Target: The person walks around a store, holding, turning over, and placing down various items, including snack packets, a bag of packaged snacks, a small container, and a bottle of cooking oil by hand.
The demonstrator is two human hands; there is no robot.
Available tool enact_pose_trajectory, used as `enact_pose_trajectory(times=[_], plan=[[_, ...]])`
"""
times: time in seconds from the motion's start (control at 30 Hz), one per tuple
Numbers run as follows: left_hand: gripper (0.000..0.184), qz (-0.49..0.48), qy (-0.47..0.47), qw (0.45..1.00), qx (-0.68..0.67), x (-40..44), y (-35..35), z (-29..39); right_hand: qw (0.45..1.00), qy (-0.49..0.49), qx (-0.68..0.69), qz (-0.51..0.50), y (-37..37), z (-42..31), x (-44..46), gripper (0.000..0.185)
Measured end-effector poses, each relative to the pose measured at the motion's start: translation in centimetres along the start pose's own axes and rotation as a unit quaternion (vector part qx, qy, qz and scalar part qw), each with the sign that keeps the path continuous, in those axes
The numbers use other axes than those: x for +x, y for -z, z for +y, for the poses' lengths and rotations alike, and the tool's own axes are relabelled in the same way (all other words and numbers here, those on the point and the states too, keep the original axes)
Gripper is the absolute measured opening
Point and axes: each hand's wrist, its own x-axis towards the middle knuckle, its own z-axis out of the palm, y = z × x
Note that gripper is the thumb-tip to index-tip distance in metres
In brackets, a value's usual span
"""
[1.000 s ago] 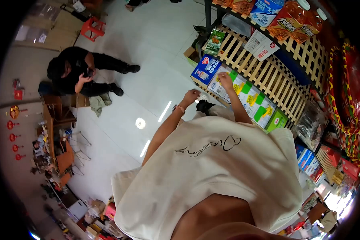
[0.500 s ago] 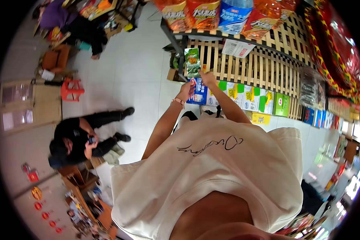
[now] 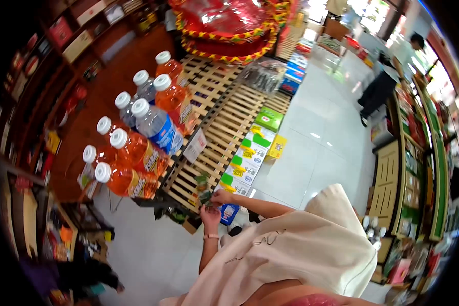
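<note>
A green packet stands out from my fingers over the near end of the slatted wooden shelf, slightly blurred. My left hand, with a band on its wrist, is closed at the packet's lower end. Beside it, my right hand is closed on the packet's lower edge, and the two hands are close together. White-and-green cartons line the shelf's edge to the right of my hands. A blue box lies just below my right hand.
Several large drink bottles stand on the upper shelf at the left. A white paper sign hangs at that shelf's edge. A yellow box is beside the cartons. One person stands farther off at the upper right, near shelving.
The view has swung towards the shelves and bottles. Both hands, apart from the green packet a second ago, are now together on its lower end. The person in black is out of view.
</note>
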Motion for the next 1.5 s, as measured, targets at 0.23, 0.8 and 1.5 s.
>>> enact_pose_trajectory(times=[0.23,0.8,1.5], plan=[[0.012,-0.134,0.259,0.942,0.167,-4.7,-2.8,-5.4,0.986,-0.003,0.011,0.167,2.3,-0.7,-15.0,0.026],[0.028,-0.367,0.085,0.754,0.538,-12.9,-24.4,-21.2,0.812,0.258,0.291,0.436,9.5,-12.5,-40.4,0.009],[0.033,-0.478,0.082,0.634,0.602,-12.7,-32.2,-42.9,0.732,0.67,0.116,-0.041,21.8,-24.2,-60.9,0.021]])
